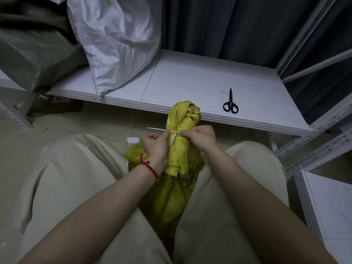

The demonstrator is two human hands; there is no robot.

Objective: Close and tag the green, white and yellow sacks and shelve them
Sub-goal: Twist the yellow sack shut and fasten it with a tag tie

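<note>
Pinching 1 white tie (158, 129) — 2 hands (155, 145) (202, 137)

White metal shelving (190, 79) was noted against a dark grey curtain (228, 25). Beige floor tiles (95, 119) were observed beneath. Lighting was recorded as dim.

Coarse woven plastic yellow sack (178, 149) — smooth matt white shelf (190, 80), perforated metal uprights (312, 149).
</note>
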